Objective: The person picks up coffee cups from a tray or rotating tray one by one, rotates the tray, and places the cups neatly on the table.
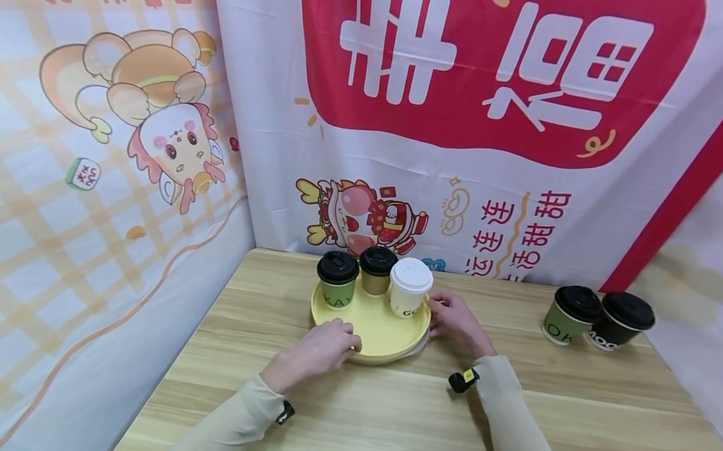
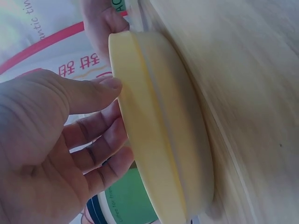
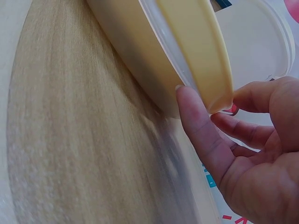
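Observation:
A round yellow tray [image 1: 370,335] stands on the table, with a thin white band [image 3: 163,35] around its side. On it are a green cup with a black lid [image 1: 337,293], a brown cup with a black lid [image 1: 375,282] and a white cup with a white lid [image 1: 406,304]. My left hand [image 1: 324,346] holds the front rim, thumb tip at the edge and curled fingers reaching inside. At the right side my right hand [image 1: 451,317] pinches the tray, its thumb [image 3: 194,109] low against the side and its index finger at the rim.
Two more black-lidded cups stand close together at the table's right, a green one [image 1: 560,323] and a black one [image 1: 613,331]. The wood-grain table [image 1: 383,415] meets a printed cloth [image 1: 266,181] at the back, with patterned cloth walls on both sides.

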Action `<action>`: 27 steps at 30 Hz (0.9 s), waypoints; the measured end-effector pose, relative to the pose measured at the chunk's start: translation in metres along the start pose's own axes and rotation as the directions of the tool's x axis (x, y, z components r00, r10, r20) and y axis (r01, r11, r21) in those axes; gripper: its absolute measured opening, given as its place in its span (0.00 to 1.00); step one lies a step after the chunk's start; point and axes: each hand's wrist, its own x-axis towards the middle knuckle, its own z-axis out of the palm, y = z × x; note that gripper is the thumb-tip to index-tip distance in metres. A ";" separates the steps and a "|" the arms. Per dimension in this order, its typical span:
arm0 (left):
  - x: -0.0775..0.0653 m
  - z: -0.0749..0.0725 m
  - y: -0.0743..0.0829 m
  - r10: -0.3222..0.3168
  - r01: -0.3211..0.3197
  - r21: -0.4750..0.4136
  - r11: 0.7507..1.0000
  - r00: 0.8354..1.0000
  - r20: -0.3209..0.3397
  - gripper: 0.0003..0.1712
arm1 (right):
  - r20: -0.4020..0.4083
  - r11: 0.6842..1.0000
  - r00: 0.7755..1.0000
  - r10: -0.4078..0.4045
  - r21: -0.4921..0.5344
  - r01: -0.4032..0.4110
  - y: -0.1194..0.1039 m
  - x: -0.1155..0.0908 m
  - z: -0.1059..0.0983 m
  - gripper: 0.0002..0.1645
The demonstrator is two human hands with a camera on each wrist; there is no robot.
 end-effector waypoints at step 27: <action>0.003 -0.011 0.001 0.025 -0.025 -0.083 0.996 1.000 -0.001 0.05 | -0.012 1.000 1.000 0.013 0.024 -0.013 0.003 0.001 0.000 0.15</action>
